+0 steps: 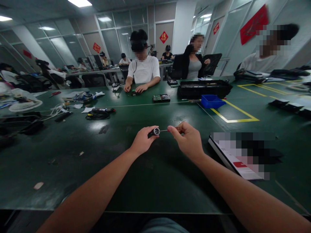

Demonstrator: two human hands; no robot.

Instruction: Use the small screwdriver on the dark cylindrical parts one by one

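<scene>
My left hand (143, 139) is closed around a small black cylindrical part (154, 132) with a shiny round end, held just above the dark green table (136, 174). My right hand (187, 139) is pinched shut on the handle of a thin screwdriver-like tool (173, 129). Its slim metal shaft points left and meets the round end of the part. Both hands hover over the middle of the table, a short way apart.
A blurred white sheet (240, 158) lies right of my right hand. A blue bin (212, 101), a black case (202, 88) and a circuit board (161, 98) sit farther back. Black cables (97, 115) lie to the left. A person in white (143, 72) works opposite; others sit around.
</scene>
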